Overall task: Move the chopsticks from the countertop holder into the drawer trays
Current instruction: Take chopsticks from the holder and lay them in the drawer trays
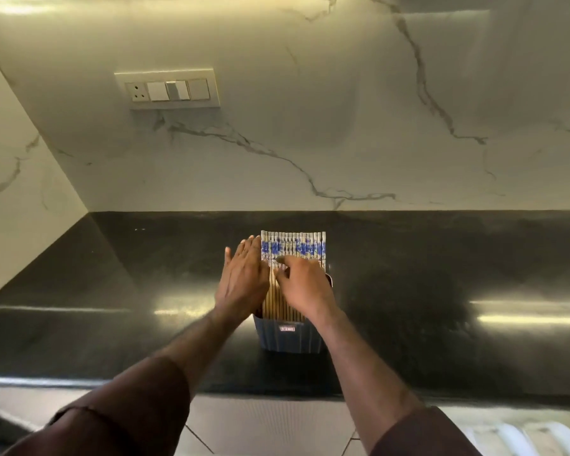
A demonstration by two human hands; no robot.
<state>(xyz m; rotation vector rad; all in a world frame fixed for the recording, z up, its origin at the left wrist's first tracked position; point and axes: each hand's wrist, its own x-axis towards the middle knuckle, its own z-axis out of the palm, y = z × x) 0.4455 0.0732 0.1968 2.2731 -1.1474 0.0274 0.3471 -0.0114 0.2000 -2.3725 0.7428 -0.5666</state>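
Note:
A row of several bamboo chopsticks [293, 246] with white and blue patterned tops stands upright in a dark ribbed holder [288, 337] on the black countertop [112, 291]. My left hand [241, 281] lies flat against the left side of the row, fingers straight. My right hand [305, 286] sits over the front of the row, its fingers curled and its fingertips on the chopsticks just below the blue pattern. The lower shafts show between my hands. No drawer trays are in view.
A marble backsplash rises behind the counter, with a switch and socket plate [168, 90] at upper left. A side wall [23, 192] closes the left. The counter's front edge runs across the bottom, with floor tiles [260, 429] below and a white ribbed object [533, 436] at lower right.

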